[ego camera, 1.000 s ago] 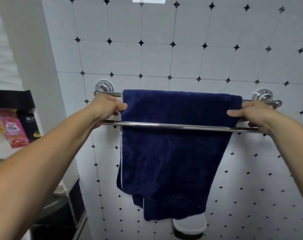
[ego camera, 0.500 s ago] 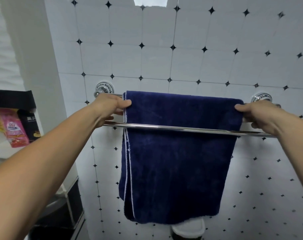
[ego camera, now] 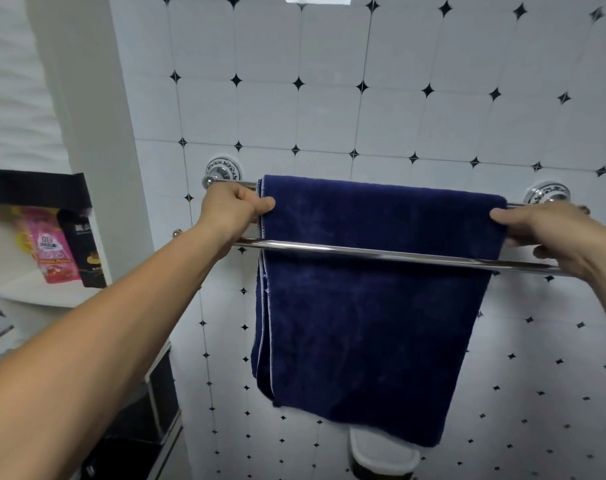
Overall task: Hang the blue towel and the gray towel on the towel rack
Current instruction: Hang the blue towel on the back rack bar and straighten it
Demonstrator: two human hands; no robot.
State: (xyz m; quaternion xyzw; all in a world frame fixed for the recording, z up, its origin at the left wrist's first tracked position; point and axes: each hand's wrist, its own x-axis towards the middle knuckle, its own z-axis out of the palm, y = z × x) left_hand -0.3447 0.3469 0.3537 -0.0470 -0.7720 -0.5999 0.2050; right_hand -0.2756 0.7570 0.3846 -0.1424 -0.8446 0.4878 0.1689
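The blue towel hangs folded over the back bar of the chrome double towel rack on the tiled wall. It drapes down behind the front bar. My left hand pinches the towel's top left edge, thumb on the front. My right hand pinches its top right edge by the right wall mount. No gray towel is in view.
A shelf on the left holds a pink packet and a dark packet. A white container sits below the towel. A dark glass-fronted unit stands at lower left against the wall.
The towel's front layer has dropped lower and hangs flatter, its bottom edges more even. Both hands have stayed at the top corners, shifting slightly along the bar.
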